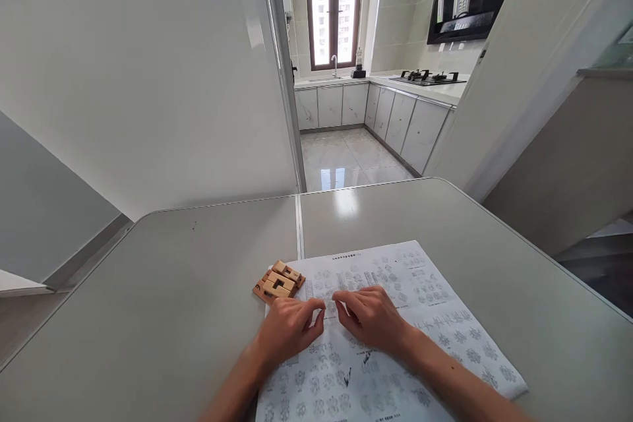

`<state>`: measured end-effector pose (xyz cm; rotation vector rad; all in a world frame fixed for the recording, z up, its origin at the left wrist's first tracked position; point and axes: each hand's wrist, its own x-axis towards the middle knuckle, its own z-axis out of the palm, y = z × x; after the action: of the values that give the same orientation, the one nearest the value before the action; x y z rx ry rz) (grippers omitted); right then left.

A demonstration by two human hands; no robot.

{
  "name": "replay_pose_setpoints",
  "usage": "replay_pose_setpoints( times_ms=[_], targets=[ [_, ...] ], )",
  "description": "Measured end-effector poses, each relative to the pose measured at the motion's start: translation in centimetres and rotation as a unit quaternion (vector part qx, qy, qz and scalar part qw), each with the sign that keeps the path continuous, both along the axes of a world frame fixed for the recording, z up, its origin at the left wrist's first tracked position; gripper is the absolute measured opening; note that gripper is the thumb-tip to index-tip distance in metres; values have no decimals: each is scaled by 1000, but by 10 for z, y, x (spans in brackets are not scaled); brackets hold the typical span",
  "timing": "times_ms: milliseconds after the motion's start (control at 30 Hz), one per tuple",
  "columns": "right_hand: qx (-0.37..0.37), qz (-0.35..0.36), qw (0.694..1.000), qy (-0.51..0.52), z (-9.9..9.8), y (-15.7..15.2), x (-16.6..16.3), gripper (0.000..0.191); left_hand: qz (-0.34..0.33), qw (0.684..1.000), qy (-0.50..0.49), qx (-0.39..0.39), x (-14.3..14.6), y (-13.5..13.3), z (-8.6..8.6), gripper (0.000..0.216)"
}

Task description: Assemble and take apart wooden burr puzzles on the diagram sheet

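Observation:
Both my hands rest over a large printed sheet (390, 362) covered in small line diagrams. My left hand (291, 326) is closed, its thumb and index finger curled toward each other with nothing visible between them. My right hand (370, 316) mirrors it in a loose pinch, and no object shows in its fingers. A small gap separates the two hands. Just beyond my left hand lies a wooden block puzzle (279, 282) of light pieces on a darker brown base, overlapping the sheet's left edge. My hands and forearms hide parts of the sheet.
The sheet lies on a grey table (148, 316) with a seam down the middle. Past the far edge are a white panel (173, 79) on the left and a kitchen with marbled cabinets (341, 105). A gas stove (428, 77) sits on the right counter.

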<state>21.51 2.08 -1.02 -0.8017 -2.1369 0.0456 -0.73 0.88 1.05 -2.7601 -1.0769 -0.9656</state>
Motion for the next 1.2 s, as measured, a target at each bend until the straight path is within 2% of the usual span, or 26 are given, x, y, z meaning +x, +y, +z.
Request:
replay_pose_setpoints(
  times_ms=[467,900,1033,1133,1200],
  targets=[
    [-13,10,1000,7,1,1,-1,13,0,999,20,25,0,1,0,9],
    [-22,15,1000,3,2,0,-1,15,38,998,2,42,0,1,2,7],
    [-23,14,1000,7,3,0,-1,15,84,994,-26,63,1,1,6,9],
    [-23,14,1000,8,2,0,-1,16,172,982,-35,66,0,4,8,9],
    [-27,15,1000,5,1,0,-1,16,241,969,-36,44,-3,6,7,17]
  ],
)
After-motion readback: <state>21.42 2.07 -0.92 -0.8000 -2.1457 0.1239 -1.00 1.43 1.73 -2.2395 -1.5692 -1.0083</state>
